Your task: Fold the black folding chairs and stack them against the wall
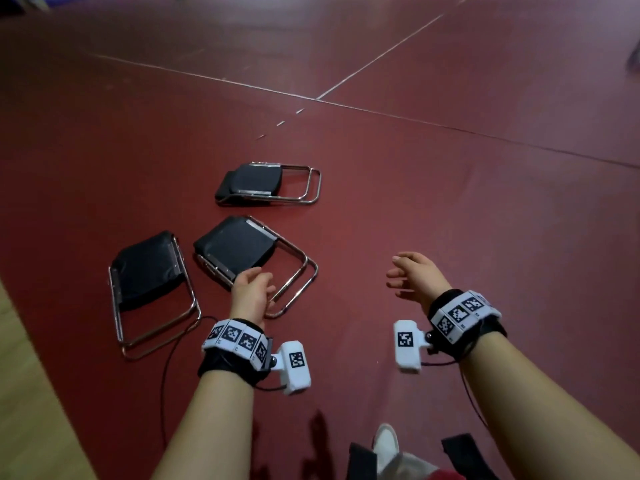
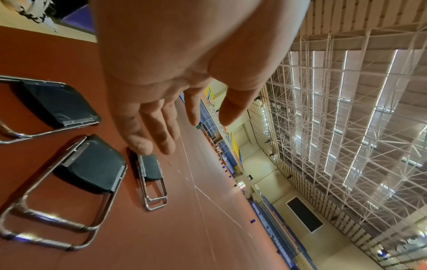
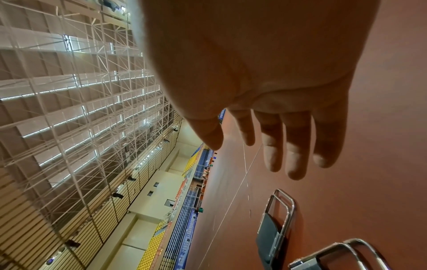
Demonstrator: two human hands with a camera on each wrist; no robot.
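A: Hands? Quick.

B: Left hand (image 1: 252, 292) hangs over the tube legs of the nearest chair (image 1: 239, 249), fingers (image 2: 159, 131) loosely spread, holding nothing. From the head view it's unclear whether it touches the frame; the left wrist view shows air under the fingertips.

A: Right?

B: Right hand (image 1: 414, 277) is out over bare floor (image 1: 450, 202), fingers (image 3: 272, 144) straight and relaxed, empty, well apart from any chair.

A: Chairs?

B: Three, all folded flat on the red floor. The nearest lies under the left fingers, the second chair (image 1: 149, 275) just beside it on the outer side of the left hand, the far chair (image 1: 256, 183) beyond the fingertips. None stacked, no wall by them in view.

A: Why flat?

B: Probably folded and dropped where they stood; flat, the chrome loops stick out as handles. The left hand sits right at the nearest one's loop, likely the next pick.

A: Room?

B: Plenty. Open floor ahead of and beside the right fingers. Tight spot is between the nearest two, seat corners close, so a lift could snag. A wood strip (image 1: 20, 393) borders the floor behind the left hand.
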